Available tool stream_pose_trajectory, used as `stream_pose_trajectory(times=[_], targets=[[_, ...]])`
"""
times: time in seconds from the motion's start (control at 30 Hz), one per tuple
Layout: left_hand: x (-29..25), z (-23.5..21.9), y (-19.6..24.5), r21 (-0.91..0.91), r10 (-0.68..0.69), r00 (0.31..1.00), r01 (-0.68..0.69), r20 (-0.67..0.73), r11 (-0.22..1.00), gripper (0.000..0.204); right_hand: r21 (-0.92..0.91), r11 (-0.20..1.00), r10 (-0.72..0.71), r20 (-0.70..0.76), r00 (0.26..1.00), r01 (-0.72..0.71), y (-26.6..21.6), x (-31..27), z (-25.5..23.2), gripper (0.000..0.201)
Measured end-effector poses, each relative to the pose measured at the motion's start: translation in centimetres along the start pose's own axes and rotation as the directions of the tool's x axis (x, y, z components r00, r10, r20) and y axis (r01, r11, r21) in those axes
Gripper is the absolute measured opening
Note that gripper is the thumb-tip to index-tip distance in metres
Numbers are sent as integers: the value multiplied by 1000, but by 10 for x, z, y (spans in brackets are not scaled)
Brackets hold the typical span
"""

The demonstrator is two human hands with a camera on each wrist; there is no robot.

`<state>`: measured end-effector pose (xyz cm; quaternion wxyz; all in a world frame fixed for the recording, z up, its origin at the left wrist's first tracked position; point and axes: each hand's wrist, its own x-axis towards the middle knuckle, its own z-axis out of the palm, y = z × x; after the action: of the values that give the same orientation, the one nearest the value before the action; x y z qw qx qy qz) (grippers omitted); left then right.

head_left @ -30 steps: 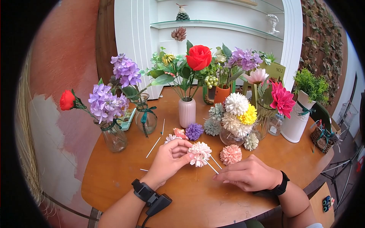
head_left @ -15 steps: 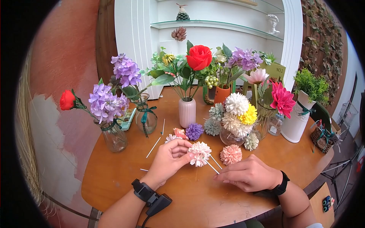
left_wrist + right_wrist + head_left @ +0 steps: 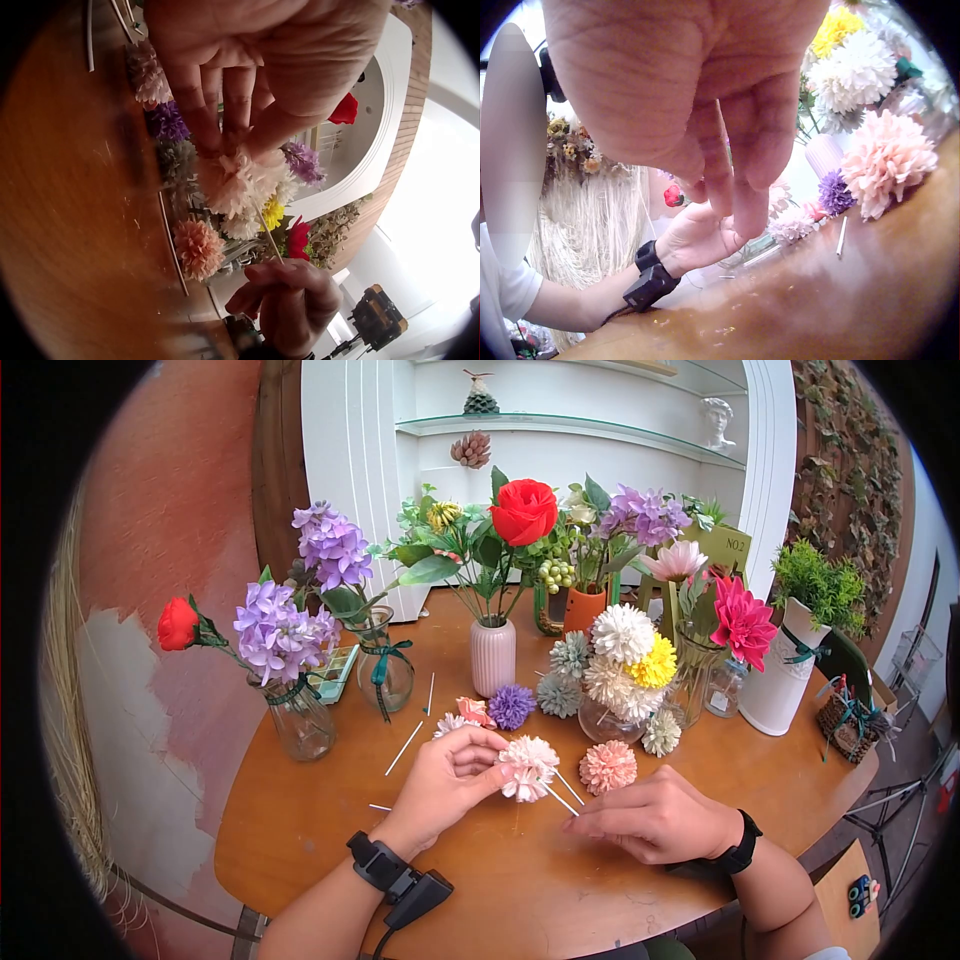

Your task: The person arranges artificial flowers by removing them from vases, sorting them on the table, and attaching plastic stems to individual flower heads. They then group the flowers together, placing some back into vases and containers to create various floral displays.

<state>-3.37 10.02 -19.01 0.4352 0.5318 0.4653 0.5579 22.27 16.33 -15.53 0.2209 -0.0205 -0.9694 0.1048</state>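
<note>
My left hand (image 3: 450,780) pinches a pale pink pompon flower head (image 3: 527,770) between thumb and fingertips, a little above the table. From the flower's underside runs a thin white stick (image 3: 561,801). Its lower end is pinched between the thumb and fingers of my right hand (image 3: 660,822). In the left wrist view the stick (image 3: 268,232) meets the petals of the flower (image 3: 234,184); its inner end is hidden there. Just beyond my right hand lies a peach flower head (image 3: 608,767), with another white stick (image 3: 570,788) on the table beside it.
Behind my hands lie a purple flower head (image 3: 511,707) and a coral one (image 3: 474,711). A pink ribbed vase (image 3: 492,660), glass vases and a round bowl of pompon flowers (image 3: 610,722) stand farther back. Loose white sticks (image 3: 404,748) lie to the left.
The pale pink flower head has turned slightly and shifted a touch to the right, its stick moving with it. Both hands keep nearly the same place and hold.
</note>
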Motion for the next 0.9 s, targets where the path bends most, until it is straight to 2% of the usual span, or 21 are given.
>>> stream_pose_trajectory(times=[0.47,0.67,0.77,0.9], targets=[[0,0,-1,-2,-3,1000,3,22,1000,26,1,1000,11,-7,1000,-11,0,0,0,30],[-2,8,2,-107,31,998,-25,54,994,30,-39,999,4,-11,1000,-5,2,1,2,20],[-1,6,-2,-33,63,997,-62,48,998,32,-64,998,-1,-30,1000,-1,2,2,2,17],[1,6,-4,-24,72,996,-73,-50,997,32,-108,993,45,-46,998,-50,5,-1,1,17]])
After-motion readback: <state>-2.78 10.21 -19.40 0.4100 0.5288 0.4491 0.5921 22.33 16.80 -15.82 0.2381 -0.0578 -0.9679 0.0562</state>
